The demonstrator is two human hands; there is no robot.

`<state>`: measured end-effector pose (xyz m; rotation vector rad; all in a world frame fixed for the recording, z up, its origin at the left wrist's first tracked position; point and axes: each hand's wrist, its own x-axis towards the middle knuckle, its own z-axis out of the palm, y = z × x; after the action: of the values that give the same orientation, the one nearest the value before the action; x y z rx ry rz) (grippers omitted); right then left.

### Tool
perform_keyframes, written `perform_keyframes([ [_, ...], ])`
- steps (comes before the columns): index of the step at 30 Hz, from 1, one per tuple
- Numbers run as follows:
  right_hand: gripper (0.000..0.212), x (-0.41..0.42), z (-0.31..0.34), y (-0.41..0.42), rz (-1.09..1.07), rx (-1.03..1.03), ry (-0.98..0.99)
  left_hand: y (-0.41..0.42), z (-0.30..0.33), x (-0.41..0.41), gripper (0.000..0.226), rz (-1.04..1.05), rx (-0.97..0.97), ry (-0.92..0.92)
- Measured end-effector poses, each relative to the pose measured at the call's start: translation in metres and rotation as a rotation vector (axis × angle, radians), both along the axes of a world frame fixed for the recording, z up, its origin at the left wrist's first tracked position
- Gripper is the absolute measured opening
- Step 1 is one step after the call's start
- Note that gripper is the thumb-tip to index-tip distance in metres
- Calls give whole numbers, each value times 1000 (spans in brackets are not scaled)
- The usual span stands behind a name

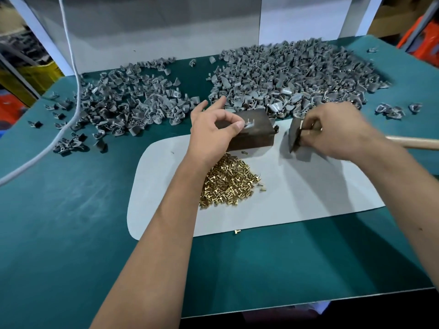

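Grey metal part (248, 123) lies on top of the dark block (254, 137) at the far edge of the white mat (308, 186), pinched between thumb and forefinger of the left hand (213, 131), whose other fingers fan apart. The right hand (337, 131), just right of the block, curls its fingers round a blurred dark-headed hammer (294, 134) near the head. Brass rivets (228, 184) are heaped on the mat just in front of the block.

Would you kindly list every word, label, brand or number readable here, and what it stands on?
No text can be read.
Block, grey parts, brass rivets and mat: no lettering shows.
Part pinched by the left hand and hammer in the right hand: none either.
Yellow crate at the left edge: too blurred to tell.
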<state>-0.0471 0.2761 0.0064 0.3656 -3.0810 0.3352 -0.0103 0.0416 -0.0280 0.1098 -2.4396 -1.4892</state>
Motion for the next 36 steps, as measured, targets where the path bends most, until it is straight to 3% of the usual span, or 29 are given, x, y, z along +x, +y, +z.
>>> perform_keyframes([
  [4, 6, 3, 4, -4, 54, 10, 23, 0, 1, 1, 21, -3, 27, 2],
  [10, 33, 15, 11, -46, 343, -161, 218, 1, 3, 1, 20, 2, 75, 6],
  [15, 20, 10, 10, -67, 478, -137, 291, -3, 4, 2, 18, -33, 81, 45],
  [18, 22, 3, 11, -72, 413, -151, 291, -18, 1, -3, 7, 194, 25, 59],
  [22, 36, -14, 7, -74, 296, -192, 281, -58, -13, -7, 20, 521, -210, -41],
  [25, 40, -27, 7, -80, 260, -162, 287, -75, -23, -8, 40, 516, -290, -135],
  [29, 48, -45, 11, -92, 180, -98, 317, -75, -30, -9, 55, 381, -406, -130],
  [34, 62, -61, 20, -95, -10, -148, 362, -78, -36, -12, 47, 335, -473, -144],
  [36, 51, -56, 22, -99, 35, -156, 326, -81, -35, -13, 41, 363, -469, -100],
])
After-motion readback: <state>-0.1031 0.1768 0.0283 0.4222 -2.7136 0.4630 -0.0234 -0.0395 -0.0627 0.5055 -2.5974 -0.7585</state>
